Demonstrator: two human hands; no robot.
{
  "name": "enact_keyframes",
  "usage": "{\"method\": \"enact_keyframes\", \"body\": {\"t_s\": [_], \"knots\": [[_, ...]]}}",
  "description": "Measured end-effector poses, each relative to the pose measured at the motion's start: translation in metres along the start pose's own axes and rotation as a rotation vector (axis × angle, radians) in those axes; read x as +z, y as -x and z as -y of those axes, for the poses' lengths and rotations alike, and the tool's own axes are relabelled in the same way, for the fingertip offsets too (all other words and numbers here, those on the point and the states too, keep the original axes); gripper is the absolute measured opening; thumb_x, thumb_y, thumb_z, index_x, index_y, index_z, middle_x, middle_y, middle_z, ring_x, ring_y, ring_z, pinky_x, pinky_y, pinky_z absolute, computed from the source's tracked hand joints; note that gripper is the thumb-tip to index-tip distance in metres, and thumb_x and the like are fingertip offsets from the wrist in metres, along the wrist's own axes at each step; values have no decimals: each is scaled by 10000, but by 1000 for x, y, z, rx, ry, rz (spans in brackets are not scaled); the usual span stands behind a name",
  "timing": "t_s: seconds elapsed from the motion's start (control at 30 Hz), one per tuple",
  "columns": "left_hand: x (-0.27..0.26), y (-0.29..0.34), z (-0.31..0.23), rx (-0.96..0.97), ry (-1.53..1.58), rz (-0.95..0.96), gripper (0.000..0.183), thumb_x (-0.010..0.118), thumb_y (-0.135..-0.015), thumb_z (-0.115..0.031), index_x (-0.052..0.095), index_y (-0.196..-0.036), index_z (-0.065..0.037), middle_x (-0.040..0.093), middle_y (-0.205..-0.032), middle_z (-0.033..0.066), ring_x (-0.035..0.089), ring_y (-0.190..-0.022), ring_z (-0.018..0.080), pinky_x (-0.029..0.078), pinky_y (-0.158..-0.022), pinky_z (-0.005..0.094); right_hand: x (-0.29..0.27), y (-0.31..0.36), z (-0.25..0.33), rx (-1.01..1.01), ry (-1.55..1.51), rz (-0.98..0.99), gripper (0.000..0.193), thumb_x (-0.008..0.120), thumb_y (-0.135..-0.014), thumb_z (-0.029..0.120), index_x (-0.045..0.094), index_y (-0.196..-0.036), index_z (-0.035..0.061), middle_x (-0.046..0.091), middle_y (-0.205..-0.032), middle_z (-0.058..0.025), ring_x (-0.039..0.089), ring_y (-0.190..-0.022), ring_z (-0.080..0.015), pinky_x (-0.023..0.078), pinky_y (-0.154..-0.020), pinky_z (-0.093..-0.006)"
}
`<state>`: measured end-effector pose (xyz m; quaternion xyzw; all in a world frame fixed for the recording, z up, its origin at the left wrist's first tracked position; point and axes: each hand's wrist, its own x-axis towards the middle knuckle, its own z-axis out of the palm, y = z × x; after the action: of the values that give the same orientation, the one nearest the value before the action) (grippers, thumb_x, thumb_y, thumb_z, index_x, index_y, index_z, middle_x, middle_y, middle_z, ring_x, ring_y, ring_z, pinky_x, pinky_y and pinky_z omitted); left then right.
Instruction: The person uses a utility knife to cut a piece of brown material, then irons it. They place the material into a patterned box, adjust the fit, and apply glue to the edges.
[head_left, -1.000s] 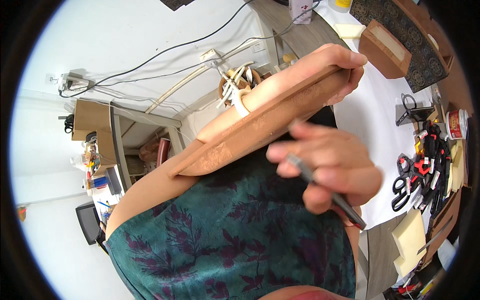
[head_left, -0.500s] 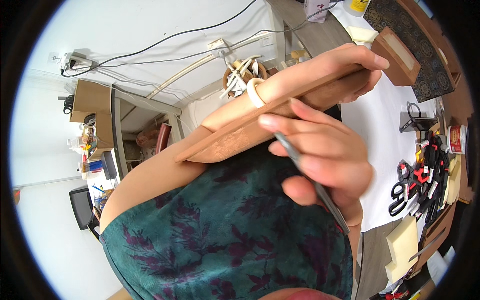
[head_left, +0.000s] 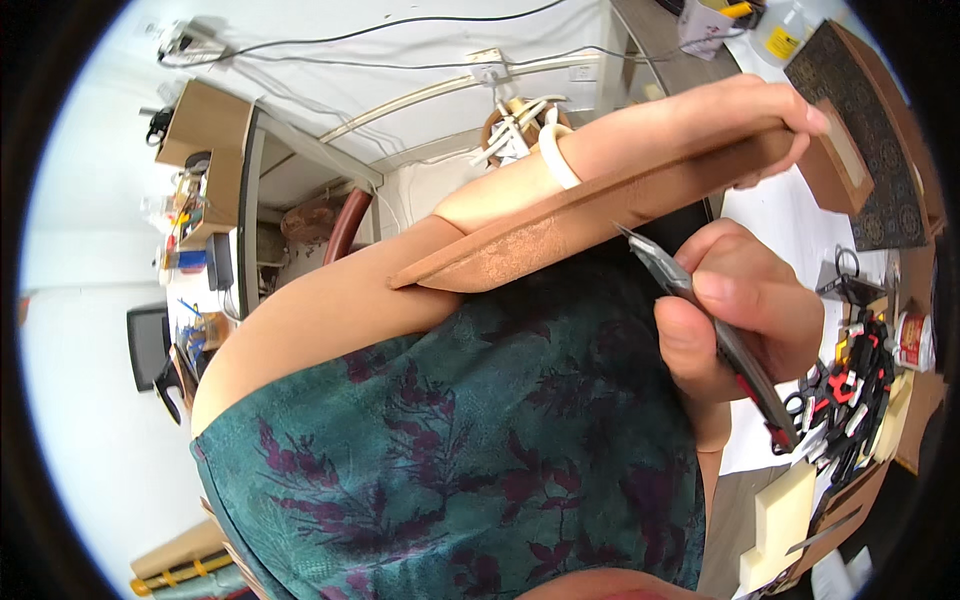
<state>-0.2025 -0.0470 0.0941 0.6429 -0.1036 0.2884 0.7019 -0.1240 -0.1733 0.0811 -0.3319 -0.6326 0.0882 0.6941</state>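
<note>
A long, brown, boat-shaped piece (head_left: 540, 235) lies along my left forearm, its rim facing up and its side bearing a rough, paler patch. It looks like leather or wood; I cannot tell which. My left hand (head_left: 715, 115) grips its far end, fingers curled over the tip and partly hidden behind it. A cream bangle circles that wrist. In my right hand (head_left: 765, 310) is a slim craft knife (head_left: 735, 350) with a dark grey handle and red marks, pinched between thumb and fingers. Its pointed blade aims at the piece's lower side, seemingly just short of it.
White paper (head_left: 755, 440) covers the table at right. On it lie a heap of black-and-red clips and tools (head_left: 850, 390), a brown box (head_left: 835, 165) and cream foam pieces (head_left: 780, 515). Cables (head_left: 400, 62) run along the wall, above a pot of offcuts (head_left: 520, 130).
My right hand has drawn back from the piece toward the lower right, and the knife's blade now shows plainly. The whole view has shifted; my left hand keeps its hold.
</note>
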Motion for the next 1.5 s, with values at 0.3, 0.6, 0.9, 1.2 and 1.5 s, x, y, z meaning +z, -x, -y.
{"method": "enact_keyframes", "body": {"t_s": [0.3, 0.6, 0.9, 1.2, 1.5], "knots": [[-31, 14, -6, -43, -10, -77, 195, 572, -1058, -155, 559, -1227, -58, 555, -1120, 20, 508, -1107, 102, 396, -1013, 269, 41, -21, -10, 285, -305, 67, 279, 693, -993, 234, 577, -966, -19, 641, -729, -168, 525, -511, -115, 581, -696, -342], [-65, -16, 10, -221, -96, -226, 168, 577, -1041, -221, 538, -1115, -75, 519, -1015, 12, 480, -995, 105, 377, -918, 275, 44, -9, -40, 122, -421, 23, 183, 701, -879, -35, 549, -808, 40, 591, -659, -31, 583, -561, -104, 625, -844, -421], [-76, -23, 25, -307, -197, -332, 205, 583, -1024, -286, 518, -1003, -93, 483, -911, 3, 452, -883, 108, 358, -823, 280, 51, -10, -42, -38, -235, -48, 214, 780, -791, -36, 594, -721, 43, 590, -620, -33, 622, -519, -162, 660, -731, -389], [-69, -1, 20, -391, -192, -358, 283, 588, -1007, -352, 498, -891, -110, 448, -806, -5, 423, -771, 111, 339, -728, 286, 28, -14, -36, -44, -90, 187, 175, 710, -840, -94, 572, -839, 13, 670, -712, -112, 681, -634, -191, 644, -807, -422], [-77, 30, 11, -507, -130, -374, 377, 594, -990, -418, 477, -779, -128, 412, -701, -14, 395, -658, 114, 320, -633, 291, 28, -15, -38, -19, -43, 164, 175, 697, -868, -63, 552, -812, 19, 673, -739, -121, 677, -655, -188, 639, -823, -422]]}}
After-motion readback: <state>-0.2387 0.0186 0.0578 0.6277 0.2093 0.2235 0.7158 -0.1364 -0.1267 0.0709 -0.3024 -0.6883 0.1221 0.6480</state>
